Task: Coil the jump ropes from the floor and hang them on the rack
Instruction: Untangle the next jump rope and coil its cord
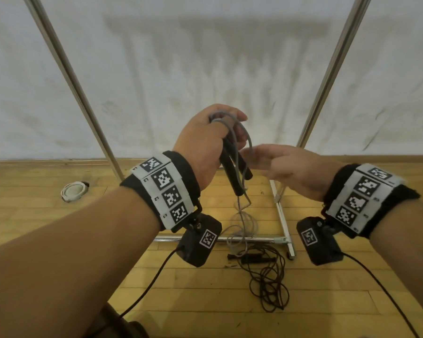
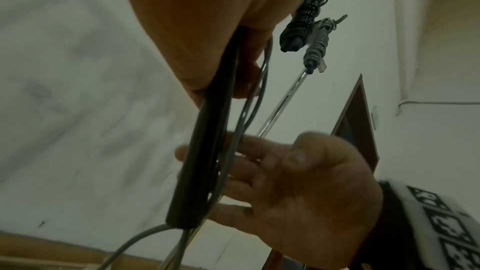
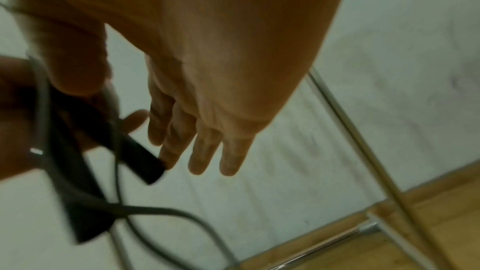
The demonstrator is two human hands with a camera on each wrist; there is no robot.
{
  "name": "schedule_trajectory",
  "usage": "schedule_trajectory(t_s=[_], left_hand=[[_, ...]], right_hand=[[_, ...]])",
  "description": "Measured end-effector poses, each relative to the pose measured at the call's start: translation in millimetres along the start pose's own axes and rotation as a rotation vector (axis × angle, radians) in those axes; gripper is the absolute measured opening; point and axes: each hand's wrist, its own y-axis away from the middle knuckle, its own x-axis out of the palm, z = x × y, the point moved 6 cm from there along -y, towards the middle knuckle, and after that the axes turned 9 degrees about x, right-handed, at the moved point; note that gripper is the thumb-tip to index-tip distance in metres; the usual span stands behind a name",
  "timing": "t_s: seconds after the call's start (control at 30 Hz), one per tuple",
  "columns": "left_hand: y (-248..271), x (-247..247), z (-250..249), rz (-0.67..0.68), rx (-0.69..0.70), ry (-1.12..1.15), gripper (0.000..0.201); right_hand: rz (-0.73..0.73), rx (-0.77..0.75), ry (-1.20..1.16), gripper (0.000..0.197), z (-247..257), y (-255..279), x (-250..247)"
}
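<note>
On wooden floor (image 1: pixel 59 240) before white sheeted wall (image 1: pixel 205 57): black rope (image 1: pixel 269 281), loose, beside rack (image 1: pixel 282 215) base. Grey rope (image 1: pixel 232 152), handles clamped in left hand (image 1: pixel 203 147), trailing to floor. Right hand (image 1: pixel 288 172) beside it, fingers straight, empty.

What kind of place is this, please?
Probably a bare indoor room, perhaps an exercise room: a wooden floor, a white sheet behind a metal rack, and two coiled jump ropes hanging there.
</note>
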Motion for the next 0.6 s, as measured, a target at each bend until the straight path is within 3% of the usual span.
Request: schedule_trajectory(t_s=[0.07, 0.17, 0.27, 0.33, 0.43, 0.6], left_hand=[[0, 2, -2, -0.01, 0.008, 0.012, 0.024], [-1, 2, -2, -0.081, 0.006, 0.028, 0.03], [1, 3, 0, -0.136, -0.012, -0.001, 0.036], [0, 4, 0, -0.157, -0.014, -0.014, 0.04], [-1, 2, -3, -0.177, -0.031, 0.028, 0.043], [-2, -4, -6, -0.245, -0.063, 0.151, 0.044]], right_hand=[[0.028, -0.07, -0.102, 0.065, 11, 2, 14], [-0.101, -0.055, 0.098, 0.066, 14, -1, 26], [-0.218, -0.058, 0.309, 0.038, 14, -4, 39], [-0.219, -0.101, 0.241, 0.032, 15, -5, 45], [-0.209, -0.125, 0.117, 0.043, 14, -5, 46], [-0.22, -0.114, 0.028, 0.044, 13, -6, 45]])
